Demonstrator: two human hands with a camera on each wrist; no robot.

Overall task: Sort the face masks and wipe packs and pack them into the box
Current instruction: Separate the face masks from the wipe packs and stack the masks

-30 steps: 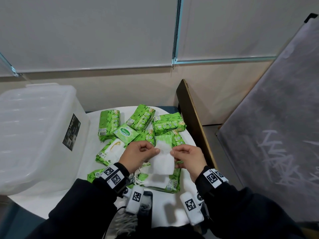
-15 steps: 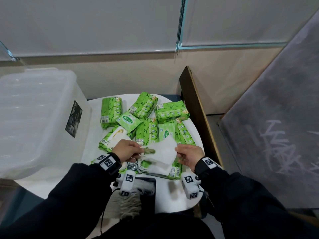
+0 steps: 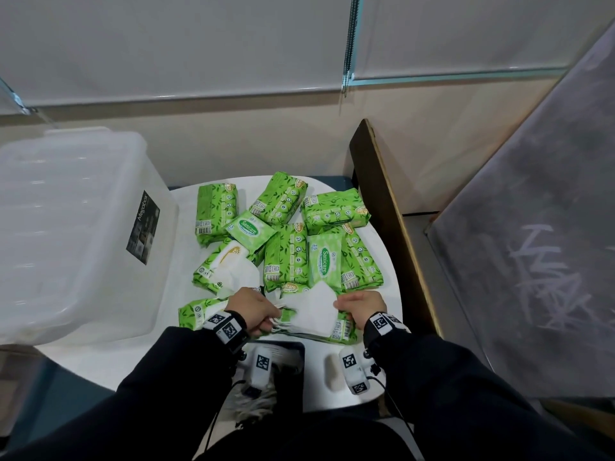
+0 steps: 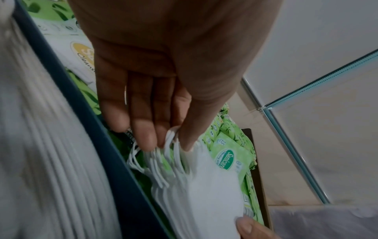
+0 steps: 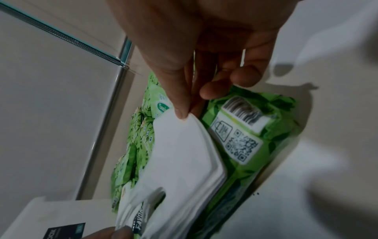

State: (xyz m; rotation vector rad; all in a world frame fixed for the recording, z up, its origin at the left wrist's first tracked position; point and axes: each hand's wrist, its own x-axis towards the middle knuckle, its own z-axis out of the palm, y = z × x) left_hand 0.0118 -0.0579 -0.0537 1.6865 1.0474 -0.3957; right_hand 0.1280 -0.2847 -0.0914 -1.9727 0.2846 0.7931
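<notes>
A stack of white face masks (image 3: 312,311) (image 4: 206,197) (image 5: 184,155) is held between both hands at the near edge of the white round table (image 3: 382,254). My left hand (image 3: 256,311) (image 4: 163,129) pinches the ear loops at the stack's left end. My right hand (image 3: 361,309) (image 5: 188,103) pinches its right end with thumb and fingers. The stack lies over a green wipe pack (image 3: 342,331) (image 5: 245,137). Several more green wipe packs (image 3: 286,254) are spread across the table beyond. The translucent plastic box (image 3: 73,234) stands at the left with its lid on.
A dark wooden board (image 3: 386,207) leans along the table's right side. A grey chalkboard panel (image 3: 532,244) fills the right. Another white mask (image 3: 238,277) lies on a pack left of centre. The beige wall runs behind.
Both hands have come down and toward me with the masks, from raised above the packs to low over the nearest pack. The head view has tilted downward.
</notes>
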